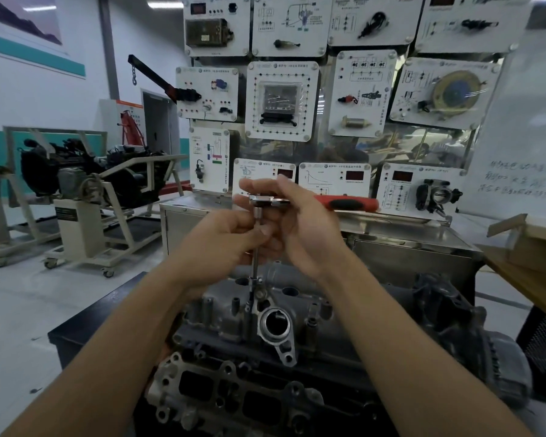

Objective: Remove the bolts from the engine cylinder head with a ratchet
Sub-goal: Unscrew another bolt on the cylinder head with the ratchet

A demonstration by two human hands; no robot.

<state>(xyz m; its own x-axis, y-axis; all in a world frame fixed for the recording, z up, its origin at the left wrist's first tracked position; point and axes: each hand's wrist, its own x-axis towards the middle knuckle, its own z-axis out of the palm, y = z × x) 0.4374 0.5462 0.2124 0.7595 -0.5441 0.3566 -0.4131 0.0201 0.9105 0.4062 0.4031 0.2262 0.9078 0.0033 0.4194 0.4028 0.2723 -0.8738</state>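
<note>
You are holding the ratchet [344, 204] up in front of you, over the cylinder head [221, 320]. Your right hand [300, 231] is wrapping its fingers round the shiny top end of the ratchet. The red and black handle is sticking out to the right. Your left hand [221, 244] is pinching the long bar [253, 266] near its top with its fingers and thumb. The long bar is hanging straight down from the ratchet. Its bottom end is going into the top of the cylinder head, just behind the big shiny ring [275, 324].

The cylinder head is sitting on the dark table [85, 329], right under your arms.

It is looking like you are in the middle of the job and working on one bolt. The end of the bar is hiding that bolt, so I cannot tell how loose it is. A few round holes on top are looking open, and some short posts are standing up beside them. I cannot tell how many bolts are already out or how many are waiting. No loose bolts are showing on the table.

The white board [517, 181] on the right is showing three lines of handwriting, but they are too blurry to read. The white panels [282, 99] on the wall are showing tiny print and drawings, too small to read. No brand name is showing on the ratchet or the cylinder head.
</note>
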